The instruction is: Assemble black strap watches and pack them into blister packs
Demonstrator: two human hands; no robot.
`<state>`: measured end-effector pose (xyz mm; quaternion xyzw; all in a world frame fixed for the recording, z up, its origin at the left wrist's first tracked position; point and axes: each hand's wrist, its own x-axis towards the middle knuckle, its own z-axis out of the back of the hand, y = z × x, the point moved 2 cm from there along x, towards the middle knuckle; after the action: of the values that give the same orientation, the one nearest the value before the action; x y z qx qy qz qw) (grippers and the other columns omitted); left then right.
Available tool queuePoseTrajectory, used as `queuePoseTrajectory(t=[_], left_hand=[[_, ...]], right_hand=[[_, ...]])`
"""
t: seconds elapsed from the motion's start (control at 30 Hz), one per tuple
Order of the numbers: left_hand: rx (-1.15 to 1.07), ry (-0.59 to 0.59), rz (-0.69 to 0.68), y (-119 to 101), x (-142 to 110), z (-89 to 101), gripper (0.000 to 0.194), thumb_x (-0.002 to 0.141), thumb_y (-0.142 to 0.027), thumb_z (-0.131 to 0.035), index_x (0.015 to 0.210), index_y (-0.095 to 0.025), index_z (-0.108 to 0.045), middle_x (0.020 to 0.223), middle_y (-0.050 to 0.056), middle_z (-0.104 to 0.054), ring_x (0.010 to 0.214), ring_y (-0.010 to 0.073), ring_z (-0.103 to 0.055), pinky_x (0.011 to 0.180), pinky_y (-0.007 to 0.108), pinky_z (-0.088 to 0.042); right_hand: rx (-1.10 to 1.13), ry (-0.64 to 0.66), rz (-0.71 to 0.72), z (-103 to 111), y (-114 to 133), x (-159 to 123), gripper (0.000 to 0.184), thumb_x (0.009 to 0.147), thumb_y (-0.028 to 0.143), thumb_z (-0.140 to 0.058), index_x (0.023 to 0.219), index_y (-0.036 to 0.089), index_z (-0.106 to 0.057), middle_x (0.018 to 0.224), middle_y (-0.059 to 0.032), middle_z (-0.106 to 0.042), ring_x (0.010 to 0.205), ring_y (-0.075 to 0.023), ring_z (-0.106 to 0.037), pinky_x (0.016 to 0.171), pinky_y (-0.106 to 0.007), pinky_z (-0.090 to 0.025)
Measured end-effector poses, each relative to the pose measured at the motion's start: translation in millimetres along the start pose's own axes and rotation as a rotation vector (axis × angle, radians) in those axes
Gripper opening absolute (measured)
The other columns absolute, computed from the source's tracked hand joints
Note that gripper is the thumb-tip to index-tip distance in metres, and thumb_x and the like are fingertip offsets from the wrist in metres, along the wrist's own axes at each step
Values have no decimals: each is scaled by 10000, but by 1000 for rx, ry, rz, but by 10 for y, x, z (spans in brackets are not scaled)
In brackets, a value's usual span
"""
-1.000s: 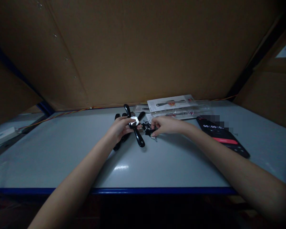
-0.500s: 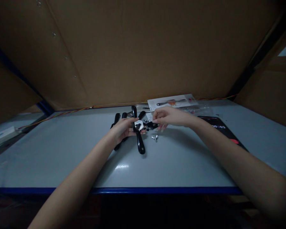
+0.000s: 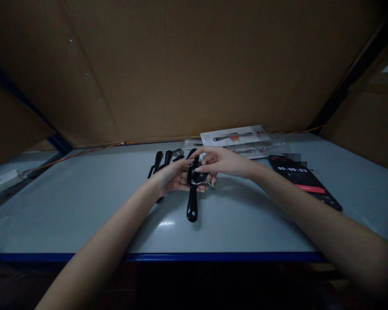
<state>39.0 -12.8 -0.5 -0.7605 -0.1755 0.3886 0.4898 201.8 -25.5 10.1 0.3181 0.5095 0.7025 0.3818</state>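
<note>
My left hand [image 3: 174, 176] is closed around the middle of a black spokeshave [image 3: 192, 204], one handle pointing toward me and the other away. Against its pale blade lies a dark cap plate [image 3: 201, 175], pinched by the fingers of my right hand [image 3: 218, 161]. At the right hand's lower fingertips a small silvery wing screw [image 3: 210, 184] shows, partly covered; whether the fingers touch it I cannot tell. Behind my left hand lie more black spokeshaves [image 3: 156, 162], partly hidden by the hand.
Flat plastic packs with printed cards [image 3: 236, 137] lie at the back of the grey table [image 3: 84, 206]. To the right is a phone [image 3: 305, 183] showing a timer. A small dark plate [image 3: 178, 153] sits behind the hands. Wires run along the back board.
My right hand has moved left onto the spokeshave, bringing the dark cap plate over the pale blade. The spokeshave has shifted slightly right and toward me in my left hand.
</note>
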Motion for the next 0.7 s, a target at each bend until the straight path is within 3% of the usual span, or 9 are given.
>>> queuePoseTrajectory(t=[0.2, 0.33, 0.57, 0.7], left_hand=[[-28, 127, 60, 27, -8, -25, 374, 764, -279, -424, 1024, -47, -562, 956, 174, -674, 790, 212, -668, 885, 394, -442], [-10, 154, 36, 37, -17, -22, 353, 675, -159, -466, 988, -21, -555, 962, 194, -667, 825, 224, -668, 918, 403, -426], [54, 103, -73, 34, -33, -33, 360, 674, -28, -581, 1029, -42, -520, 935, 181, -664, 808, 227, -677, 855, 391, -486], [25, 65, -100, 34, -13, -1, 357, 679, -24, -619, 1025, -49, -535, 959, 169, -658, 808, 225, -678, 842, 377, -502]], right_hand=[[-103, 3, -2, 15, -45, 57, 184, 684, 279, -668, 800, 168, -579, 641, 7, -598, 498, -93, -529, 443, -225, -422], [-164, 6, 103, 25, -45, 81, 175, 700, 266, -659, 829, 160, -610, 699, -4, -597, 604, -99, -530, 525, -231, -399], [-259, -39, 164, -10, -83, 96, 231, 719, 285, -654, 915, 172, -610, 608, 46, -455, 553, -89, -436, 499, -230, -325], [-292, -162, 187, 131, -38, 81, 204, 778, 337, -586, 914, 185, -592, 619, 32, -465, 559, -97, -444, 499, -235, -326]])
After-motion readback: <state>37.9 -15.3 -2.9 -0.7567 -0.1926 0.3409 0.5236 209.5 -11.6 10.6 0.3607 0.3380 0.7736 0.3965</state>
